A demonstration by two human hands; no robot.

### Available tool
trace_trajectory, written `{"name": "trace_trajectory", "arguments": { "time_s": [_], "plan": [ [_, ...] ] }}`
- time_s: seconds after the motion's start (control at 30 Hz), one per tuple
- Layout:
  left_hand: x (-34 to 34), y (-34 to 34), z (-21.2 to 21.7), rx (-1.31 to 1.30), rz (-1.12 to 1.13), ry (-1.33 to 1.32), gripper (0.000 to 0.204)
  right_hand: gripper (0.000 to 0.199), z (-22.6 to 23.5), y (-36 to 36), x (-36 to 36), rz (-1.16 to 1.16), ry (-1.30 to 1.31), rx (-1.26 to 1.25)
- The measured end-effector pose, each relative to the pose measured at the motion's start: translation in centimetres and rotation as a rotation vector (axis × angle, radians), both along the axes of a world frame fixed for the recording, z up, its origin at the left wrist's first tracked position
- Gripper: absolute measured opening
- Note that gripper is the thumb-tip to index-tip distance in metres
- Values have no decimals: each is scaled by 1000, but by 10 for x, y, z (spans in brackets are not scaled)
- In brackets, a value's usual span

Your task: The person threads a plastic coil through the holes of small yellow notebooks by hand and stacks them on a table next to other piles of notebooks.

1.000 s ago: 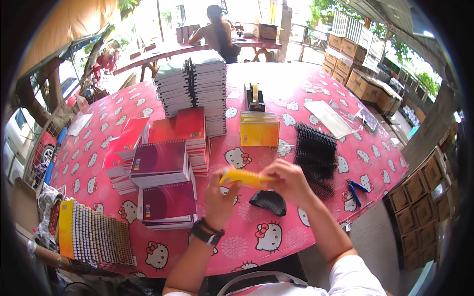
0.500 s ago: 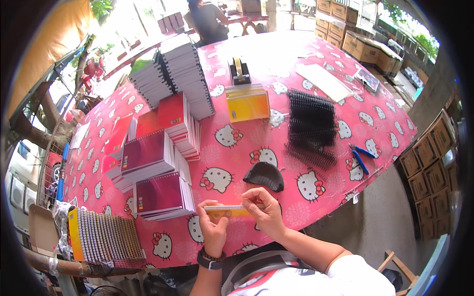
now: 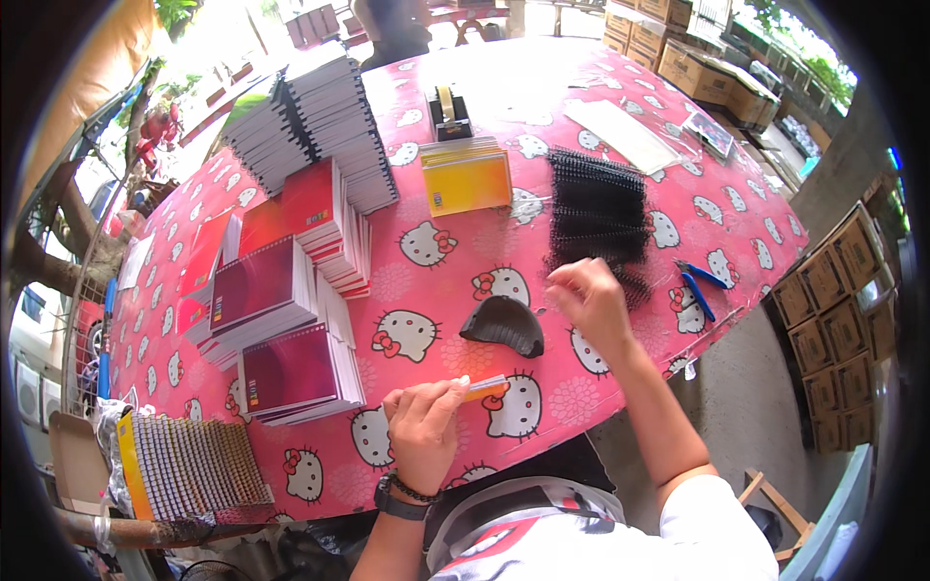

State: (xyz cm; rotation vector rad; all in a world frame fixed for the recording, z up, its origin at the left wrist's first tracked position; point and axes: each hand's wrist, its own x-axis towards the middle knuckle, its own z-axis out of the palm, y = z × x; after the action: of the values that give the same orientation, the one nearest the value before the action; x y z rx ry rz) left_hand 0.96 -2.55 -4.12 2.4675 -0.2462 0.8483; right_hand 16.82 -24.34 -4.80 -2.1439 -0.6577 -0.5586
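The right hand [image 3: 593, 302] has let go of the small yellow-orange notebook [image 3: 481, 389] that both hands were gripping half a second ago and is now reaching out, fingers loosely curled and holding nothing I can make out, toward the pile of black binding combs [image 3: 598, 213] just beyond it. The left hand [image 3: 424, 422] is staying closed on the notebook, pinching its near end and holding it edge-up over the front of the pink patterned table [image 3: 417, 184], just in front of the black curved tool [image 3: 504, 324]. To my eye, the person is going for a comb to bind that notebook.
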Motion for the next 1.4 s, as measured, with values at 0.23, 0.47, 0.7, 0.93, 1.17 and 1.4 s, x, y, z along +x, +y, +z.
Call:
{"name": "trace_trajectory", "arguments": {
  "time_s": [0.23, 0.47, 0.7, 0.93, 1.17, 1.4],
  "plan": [
    [12, -7, 3, -12, -52, -34, 17, 22, -20, -32, 18, -107, -20, -477],
    [10, -8, 3, -42, -53, -59, 19, 14, -23, -21, 17, -218, -24, -482],
    [13, -10, 9, -16, -36, 31, 22, 22, -9, -35, 28, -173, 7, -75],
    [17, -11, 5, 7, 16, 66, 23, 23, 58, -12, -27, 455, 354, -72],
    [18, -11, 3, 10, -15, 50, 17, 25, 33, -2, -48, 600, 392, -3],
    [17, -13, 6, 54, -3, 56, 25, 32, 8, 39, -80, 133, 213, 33]
  ]
}}
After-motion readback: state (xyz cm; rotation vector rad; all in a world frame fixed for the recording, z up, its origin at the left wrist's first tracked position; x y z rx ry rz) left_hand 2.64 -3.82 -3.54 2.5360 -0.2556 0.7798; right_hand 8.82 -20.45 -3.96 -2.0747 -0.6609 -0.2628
